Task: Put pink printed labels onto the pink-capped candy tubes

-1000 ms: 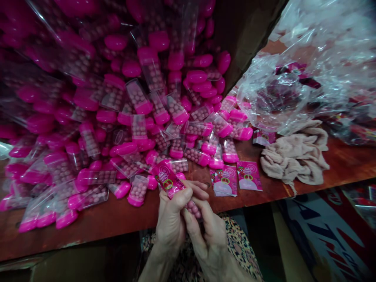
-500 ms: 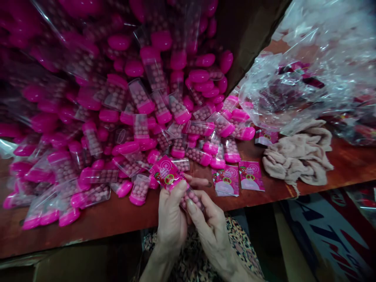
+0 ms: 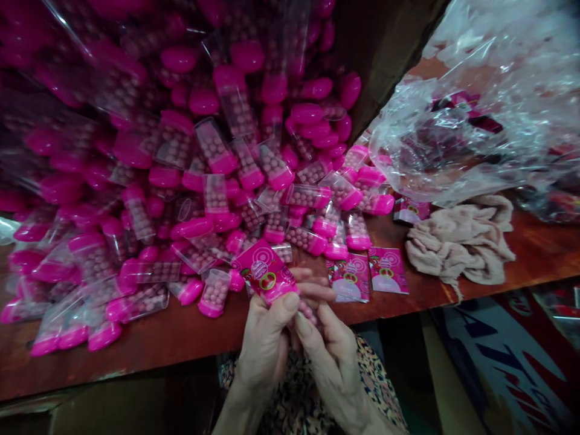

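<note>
My left hand (image 3: 267, 341) and my right hand (image 3: 328, 350) are closed together on one small clear candy container (image 3: 308, 311) filled with pink balls, just past the near edge of the brown table (image 3: 181, 335). A pink printed label (image 3: 265, 273) is partly wrapped on the container's upper end, under my left thumb. My right fingers pinch its lower end. Two more pink labels (image 3: 367, 275) lie flat on the table to the right of my hands.
A big heap of clear containers with pink caps (image 3: 190, 175) spills from a clear plastic sack across the left and middle. A crumpled clear plastic bag (image 3: 462, 115) and a beige cloth (image 3: 457, 244) lie at the right. A printed box (image 3: 498, 362) stands below the table edge.
The container with its label has turned in my hands, so the label's printed face shows wider now. My hands stayed at the table edge.
</note>
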`<action>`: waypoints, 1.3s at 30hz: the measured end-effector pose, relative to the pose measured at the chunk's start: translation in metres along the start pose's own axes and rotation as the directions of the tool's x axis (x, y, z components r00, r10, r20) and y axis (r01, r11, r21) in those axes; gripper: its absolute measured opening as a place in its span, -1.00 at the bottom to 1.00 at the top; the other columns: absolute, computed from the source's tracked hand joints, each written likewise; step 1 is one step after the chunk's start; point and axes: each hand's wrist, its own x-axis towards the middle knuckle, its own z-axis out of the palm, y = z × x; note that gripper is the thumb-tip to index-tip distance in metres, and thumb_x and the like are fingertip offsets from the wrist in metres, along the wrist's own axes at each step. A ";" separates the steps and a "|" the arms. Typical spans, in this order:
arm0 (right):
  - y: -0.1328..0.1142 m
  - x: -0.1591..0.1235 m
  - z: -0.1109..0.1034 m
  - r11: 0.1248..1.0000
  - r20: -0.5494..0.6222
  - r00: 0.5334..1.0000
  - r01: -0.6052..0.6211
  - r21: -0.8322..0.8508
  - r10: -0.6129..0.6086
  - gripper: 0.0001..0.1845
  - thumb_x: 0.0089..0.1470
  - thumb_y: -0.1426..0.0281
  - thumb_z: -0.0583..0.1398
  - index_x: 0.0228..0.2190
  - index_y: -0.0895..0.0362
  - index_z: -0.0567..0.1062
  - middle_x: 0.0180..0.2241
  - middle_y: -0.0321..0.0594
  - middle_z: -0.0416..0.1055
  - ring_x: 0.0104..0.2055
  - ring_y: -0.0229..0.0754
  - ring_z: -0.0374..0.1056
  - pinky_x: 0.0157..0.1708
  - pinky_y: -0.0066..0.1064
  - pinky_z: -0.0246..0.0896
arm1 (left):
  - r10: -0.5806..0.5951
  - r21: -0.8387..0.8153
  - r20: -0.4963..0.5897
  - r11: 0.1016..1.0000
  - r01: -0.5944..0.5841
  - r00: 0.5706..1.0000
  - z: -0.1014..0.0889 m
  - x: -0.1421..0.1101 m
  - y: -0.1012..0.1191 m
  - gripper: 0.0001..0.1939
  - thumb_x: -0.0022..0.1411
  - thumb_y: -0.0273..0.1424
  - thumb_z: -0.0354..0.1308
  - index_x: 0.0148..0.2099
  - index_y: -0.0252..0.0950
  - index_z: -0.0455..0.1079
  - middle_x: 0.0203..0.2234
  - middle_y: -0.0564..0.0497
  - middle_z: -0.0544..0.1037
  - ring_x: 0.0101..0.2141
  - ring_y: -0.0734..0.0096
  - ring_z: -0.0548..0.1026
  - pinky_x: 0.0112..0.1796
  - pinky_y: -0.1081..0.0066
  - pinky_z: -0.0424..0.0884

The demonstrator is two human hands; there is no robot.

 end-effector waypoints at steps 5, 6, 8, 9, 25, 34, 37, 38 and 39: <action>-0.004 0.005 0.001 0.993 0.093 0.996 -0.018 0.115 0.007 -0.78 0.17 0.29 0.08 -0.28 0.15 0.45 -0.51 -0.32 0.37 -0.52 -0.35 0.30 -0.52 -0.57 0.26 | 0.033 0.013 -0.114 0.999 -0.032 0.993 0.000 -0.002 0.000 -0.78 0.14 -0.30 0.14 -0.20 -0.31 0.47 -0.39 -0.10 0.62 -0.33 0.26 0.56 -0.33 0.36 0.45; -0.005 0.005 0.001 0.996 0.094 0.996 0.000 0.085 -0.008 -0.79 0.16 0.31 0.09 -0.27 0.15 0.45 -0.49 -0.30 0.40 -0.50 -0.33 0.32 -0.49 -0.56 0.28 | 0.042 0.014 -0.140 0.999 -0.040 0.989 0.000 -0.002 -0.001 -0.80 0.13 -0.33 0.15 -0.22 -0.31 0.47 -0.40 -0.09 0.63 -0.35 0.27 0.56 -0.33 0.36 0.45; -0.006 0.005 0.000 0.999 0.095 0.995 0.037 0.013 -0.038 -0.79 0.14 0.33 0.10 -0.23 0.15 0.45 -0.46 -0.27 0.43 -0.46 -0.30 0.37 -0.45 -0.54 0.31 | 0.045 0.010 -0.180 0.999 -0.044 0.983 0.000 -0.002 -0.002 -0.85 0.13 -0.38 0.16 -0.26 -0.32 0.47 -0.43 -0.08 0.63 -0.37 0.29 0.57 -0.32 0.36 0.45; -0.006 0.004 0.000 0.999 0.096 0.994 0.048 -0.016 -0.046 -0.78 0.14 0.34 0.10 -0.22 0.16 0.45 -0.47 -0.27 0.43 -0.47 -0.29 0.37 -0.46 -0.55 0.31 | 0.036 0.004 -0.186 0.999 -0.036 0.982 0.000 -0.002 -0.002 -0.87 0.12 -0.40 0.16 -0.28 -0.32 0.47 -0.44 -0.07 0.63 -0.38 0.29 0.57 -0.32 0.36 0.45; -0.003 0.003 0.001 0.989 0.076 0.996 -0.053 0.142 0.042 -0.78 0.16 0.25 0.08 -0.36 0.14 0.40 -0.49 -0.32 0.34 -0.49 -0.33 0.28 -0.50 -0.55 0.22 | -0.001 0.032 -0.056 0.999 0.003 0.998 -0.003 -0.006 0.000 -0.71 0.14 -0.23 0.15 -0.14 -0.28 0.45 -0.25 -0.15 0.60 -0.22 0.22 0.53 -0.29 0.36 0.44; -0.010 0.003 -0.002 0.999 0.069 0.998 -0.012 -0.035 0.014 -0.81 0.17 0.32 0.07 -0.27 0.15 0.43 -0.48 -0.31 0.42 -0.45 -0.31 0.36 -0.42 -0.55 0.29 | 0.054 -0.004 -0.214 0.998 -0.056 0.975 -0.002 0.001 -0.001 -0.77 0.15 -0.27 0.16 -0.32 -0.35 0.52 -0.41 -0.10 0.62 -0.28 0.23 0.55 -0.26 0.33 0.46; -0.012 -0.003 -0.003 0.997 0.039 0.999 -0.006 -0.077 0.009 -0.81 0.17 0.33 0.07 -0.25 0.15 0.42 -0.46 -0.30 0.43 -0.45 -0.31 0.37 -0.41 -0.55 0.30 | 0.025 0.024 -0.156 0.999 -0.021 0.987 -0.002 0.000 -0.001 -0.75 0.16 -0.28 0.14 -0.33 -0.37 0.53 -0.35 -0.15 0.62 -0.30 0.23 0.55 -0.30 0.35 0.47; -0.012 -0.005 -0.004 0.996 0.027 1.000 0.003 -0.091 0.000 -0.80 0.17 0.32 0.07 -0.24 0.15 0.42 -0.46 -0.29 0.42 -0.45 -0.30 0.37 -0.41 -0.55 0.31 | 0.011 0.036 -0.129 0.999 -0.007 0.992 -0.003 -0.001 -0.002 -0.74 0.16 -0.28 0.14 -0.33 -0.38 0.53 -0.32 -0.16 0.61 -0.31 0.23 0.55 -0.32 0.35 0.47; -0.012 -0.007 -0.004 0.995 0.022 1.000 0.014 -0.103 -0.012 -0.80 0.17 0.32 0.07 -0.24 0.14 0.42 -0.46 -0.29 0.42 -0.46 -0.31 0.37 -0.41 -0.55 0.31 | -0.003 0.046 -0.105 0.999 0.008 0.995 -0.003 -0.003 -0.002 -0.74 0.17 -0.28 0.13 -0.32 -0.38 0.53 -0.29 -0.18 0.61 -0.32 0.24 0.55 -0.34 0.35 0.47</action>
